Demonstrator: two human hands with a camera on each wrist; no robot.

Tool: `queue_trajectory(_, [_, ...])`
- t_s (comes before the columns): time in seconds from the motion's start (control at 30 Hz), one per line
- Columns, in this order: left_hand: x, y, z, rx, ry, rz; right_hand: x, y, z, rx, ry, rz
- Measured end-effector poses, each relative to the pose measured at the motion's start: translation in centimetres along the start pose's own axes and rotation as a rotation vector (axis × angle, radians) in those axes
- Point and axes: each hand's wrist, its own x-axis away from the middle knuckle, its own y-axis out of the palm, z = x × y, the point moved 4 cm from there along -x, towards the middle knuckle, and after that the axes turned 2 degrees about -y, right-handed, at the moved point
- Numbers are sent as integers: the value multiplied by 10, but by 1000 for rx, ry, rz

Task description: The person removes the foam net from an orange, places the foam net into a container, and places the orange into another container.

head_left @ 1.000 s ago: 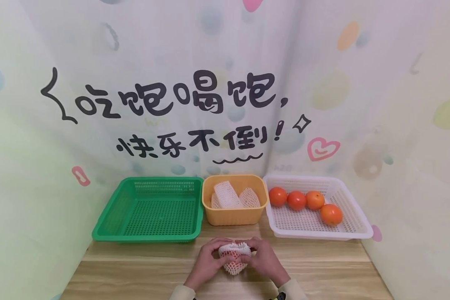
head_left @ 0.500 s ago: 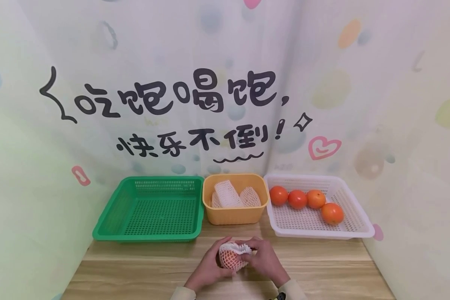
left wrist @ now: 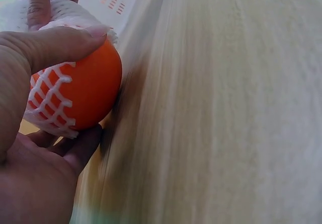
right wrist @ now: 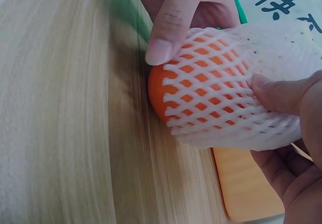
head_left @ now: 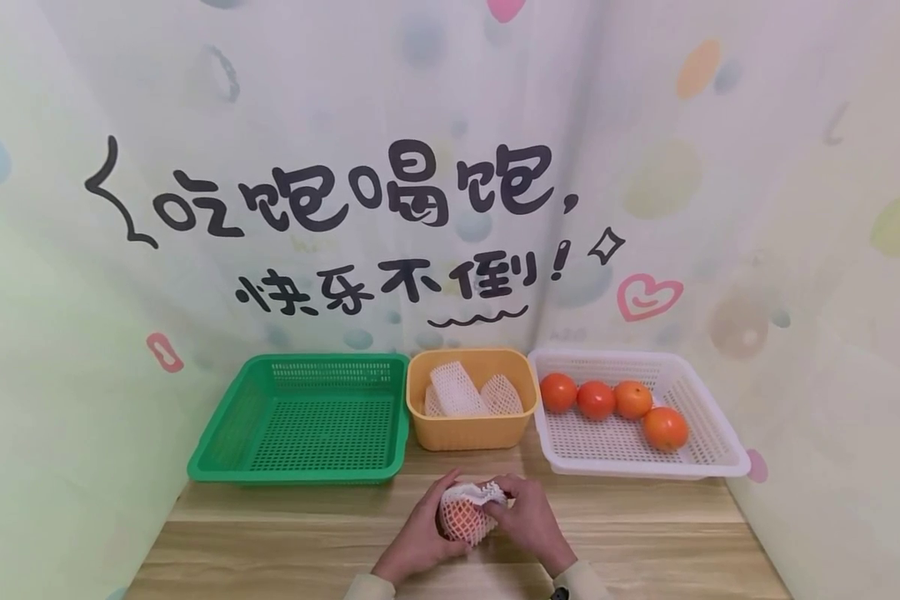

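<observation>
Both hands work on a smooth orange-red tomato (left wrist: 98,88) partly covered by a white foam net sleeve (right wrist: 216,78), close over the wooden table. My left hand (head_left: 421,533) grips the tomato from the left, thumb on one side and fingers on the other, near its bare end in the left wrist view. My right hand (head_left: 528,517) pinches the gathered loose end of the net between thumb and fingers. Bare tomato skin shows past the sleeve's edge, toward the table, in the right wrist view.
At the back left stands a green basket (head_left: 300,475). A yellow box (head_left: 472,433) in the middle holds several white foam nets (head_left: 457,388). Several tomatoes (head_left: 666,428) lie in a white basket (head_left: 645,468) at the right. A printed curtain (head_left: 330,83) hangs behind.
My left hand has shifted its grip, its thumb moving down to the near side of the tomato. The netted tomato has turned slightly. My right hand stays at the net's loose end.
</observation>
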Motion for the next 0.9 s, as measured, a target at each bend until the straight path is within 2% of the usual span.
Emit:
queue_trajectory(0.2, [0, 2, -2, -19, 6, -8, 0, 1, -1, -18, 18, 28])
queue_trajectory(0.43, [2, 1, -1, 32, 38, 13, -1, 0, -3, -10, 45, 50])
queue_trajectory(0.57, [2, 3, 1, 13, 44, 17, -2, -2, -7, -35, 52, 60])
queue_trajectory(0.77, [-2, 4, 0, -21, -5, 6, -6, -10, -18, -16, 34, 68])
queue_trajectory(0.9, [-3, 3, 0, -17, -30, -6, -14, -23, -31, -20, -22, 78])
